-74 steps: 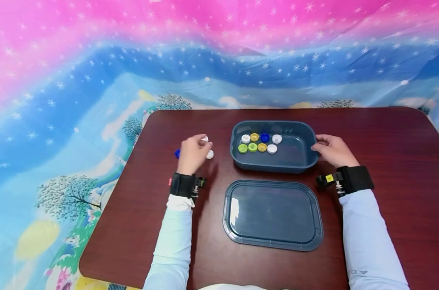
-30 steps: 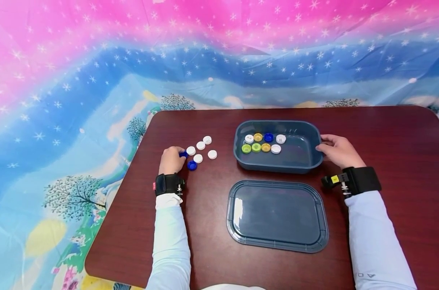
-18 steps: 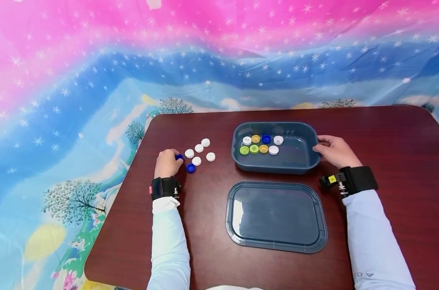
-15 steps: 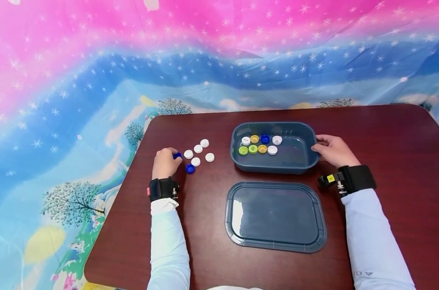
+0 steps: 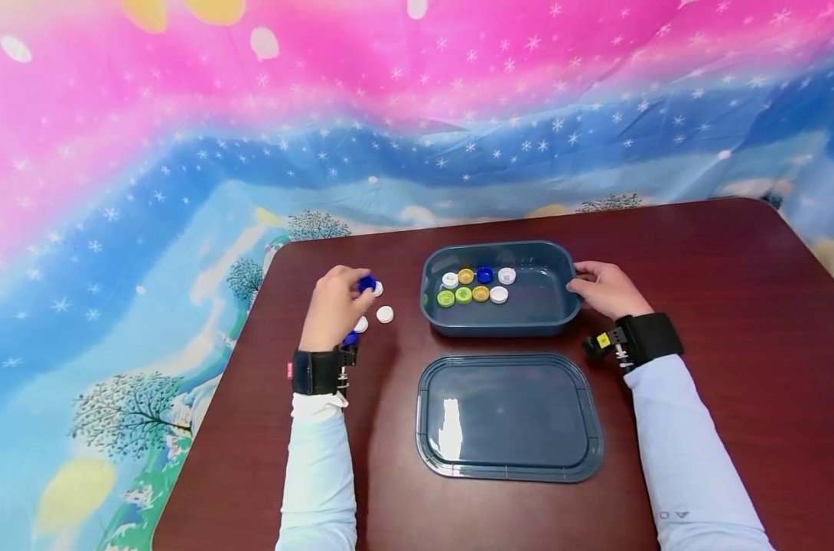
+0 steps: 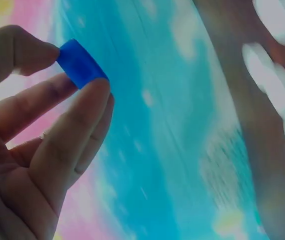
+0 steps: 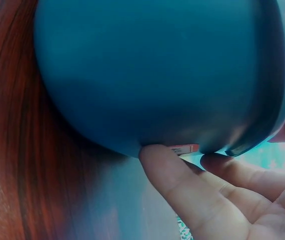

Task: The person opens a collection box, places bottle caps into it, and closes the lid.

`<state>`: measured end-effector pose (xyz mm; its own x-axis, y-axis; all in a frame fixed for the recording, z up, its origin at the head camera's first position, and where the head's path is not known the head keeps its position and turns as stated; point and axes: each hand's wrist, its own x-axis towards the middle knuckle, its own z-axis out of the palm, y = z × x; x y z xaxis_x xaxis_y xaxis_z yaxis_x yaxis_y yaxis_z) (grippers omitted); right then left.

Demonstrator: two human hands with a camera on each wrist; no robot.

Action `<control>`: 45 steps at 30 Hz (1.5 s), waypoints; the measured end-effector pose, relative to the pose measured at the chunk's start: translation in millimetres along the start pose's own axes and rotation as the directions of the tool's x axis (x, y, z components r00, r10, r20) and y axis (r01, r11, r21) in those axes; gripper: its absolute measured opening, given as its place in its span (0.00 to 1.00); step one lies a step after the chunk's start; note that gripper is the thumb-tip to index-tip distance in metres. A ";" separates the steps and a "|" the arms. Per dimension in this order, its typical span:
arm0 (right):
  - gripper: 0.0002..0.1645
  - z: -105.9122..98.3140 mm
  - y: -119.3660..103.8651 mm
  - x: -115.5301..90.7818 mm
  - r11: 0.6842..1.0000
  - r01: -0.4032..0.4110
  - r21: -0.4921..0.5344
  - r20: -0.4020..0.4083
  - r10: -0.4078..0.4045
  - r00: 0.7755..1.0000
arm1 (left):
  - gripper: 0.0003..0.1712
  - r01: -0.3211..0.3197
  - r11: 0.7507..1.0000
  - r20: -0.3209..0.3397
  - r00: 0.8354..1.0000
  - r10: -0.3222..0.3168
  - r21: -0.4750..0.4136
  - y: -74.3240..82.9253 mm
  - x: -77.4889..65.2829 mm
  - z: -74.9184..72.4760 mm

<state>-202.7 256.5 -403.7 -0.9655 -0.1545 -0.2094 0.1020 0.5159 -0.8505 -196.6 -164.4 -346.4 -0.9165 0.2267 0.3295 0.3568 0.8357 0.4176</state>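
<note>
In the head view my left hand pinches a blue bottle cap above the table. The left wrist view shows this blue cap held between the thumb and fingertips. Below and beside the hand lie white caps and another blue cap, some of them partly covered by the hand. My right hand holds the right end of a dark grey-blue plastic box. Its fingers press the outer wall of the box in the right wrist view. Two rows of white, yellow, blue and green caps lie inside, toward the left.
A flat lid of the same colour lies in front of the box on the dark red-brown table. Behind and left of the table hangs a printed pink and blue cloth.
My left hand first reached the white caps, then went left to a blue cap, and has now lifted it and moved right. The right hand stays at the box. The head view has shifted.
</note>
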 end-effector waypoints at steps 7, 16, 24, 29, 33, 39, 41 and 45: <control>0.35 -1.6 -1.9 0.0 1.000 0.012 0.010 -0.010 -0.011 1.000 | 0.18 -0.272 0.962 0.191 0.946 0.263 0.020 78.0 47.1 29.1; 0.33 2.8 2.9 -2.2 1.000 0.014 0.019 -0.022 -0.014 1.000 | 0.11 -0.478 0.877 0.498 0.773 0.393 0.050 162.1 104.1 85.2; 0.31 9.0 5.8 -3.4 0.999 0.034 0.010 -0.024 -0.034 0.999 | 0.07 -0.538 0.840 0.635 0.676 0.375 0.077 180.3 121.9 143.9; 0.31 6.9 5.5 -5.0 0.999 0.054 -0.002 -0.041 -0.054 0.998 | 0.11 -0.523 0.845 0.656 0.677 0.332 0.112 181.3 128.9 169.4; 0.31 7.0 4.7 -5.5 0.998 0.062 -0.002 -0.041 -0.062 0.997 | 0.12 -0.527 0.840 0.662 0.677 0.323 0.129 176.0 131.3 187.5; 0.31 6.3 3.7 -5.0 0.998 0.059 0.012 -0.032 -0.059 0.998 | 0.13 -0.518 0.842 0.673 0.677 0.297 0.150 174.6 131.2 201.2; 0.31 6.3 3.8 -4.7 0.998 0.059 0.008 -0.030 -0.058 0.998 | 0.12 -0.511 0.845 0.673 0.681 0.289 0.155 175.2 131.1 202.5; 0.32 6.5 4.8 -4.6 0.999 0.052 -0.009 -0.032 -0.052 0.998 | 0.12 -0.500 0.851 0.666 0.690 0.282 0.157 177.1 130.8 204.5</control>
<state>-196.2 254.3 -410.0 -0.9768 -0.1538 -0.1491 0.0496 0.5149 -0.8558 -290.2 115.5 -402.5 -0.6520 0.7259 -0.2190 0.7340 0.6767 0.0574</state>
